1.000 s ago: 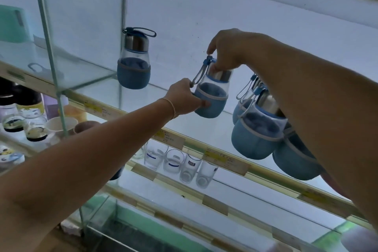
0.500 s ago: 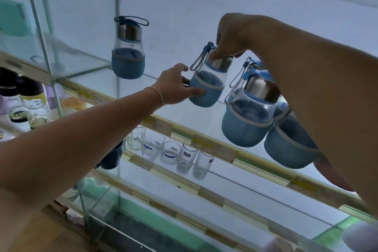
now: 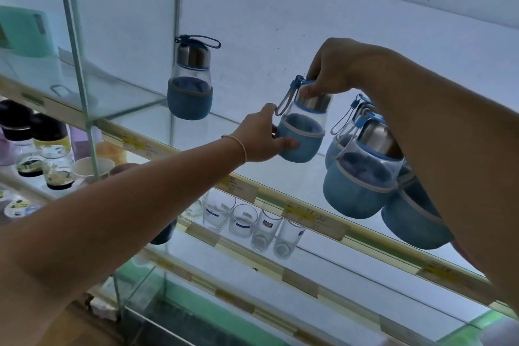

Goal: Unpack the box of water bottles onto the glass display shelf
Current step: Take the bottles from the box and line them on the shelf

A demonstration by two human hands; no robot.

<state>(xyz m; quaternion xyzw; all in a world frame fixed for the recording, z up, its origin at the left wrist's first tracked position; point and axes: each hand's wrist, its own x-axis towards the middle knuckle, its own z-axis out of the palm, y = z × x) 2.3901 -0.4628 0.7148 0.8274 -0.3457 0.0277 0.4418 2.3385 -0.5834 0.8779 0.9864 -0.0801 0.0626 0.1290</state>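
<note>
A small glass water bottle (image 3: 304, 132) with a blue sleeve, steel cap and blue loop stands tilted on the glass display shelf (image 3: 196, 132). My right hand (image 3: 334, 67) grips its cap from above. Around the blue sleeve at its left side curls my left hand (image 3: 261, 140). Another bottle of the same kind (image 3: 190, 90) stands upright further left on the shelf. To the right, several more blue bottles (image 3: 362, 177) crowd together under my right forearm, partly hidden by it. No box is in view.
Glass tumblers (image 3: 244, 219) stand on the shelf below. Jars with dark lids and cups (image 3: 53, 154) fill the lower left compartment behind a vertical glass divider (image 3: 78, 64). A mint-green item (image 3: 25, 31) sits upper left. Yellow price labels (image 3: 311, 215) line the shelf edges.
The view has shifted slightly. Both hands keep hold of the same bottle, which stays tilted in nearly the same spot on the shelf.
</note>
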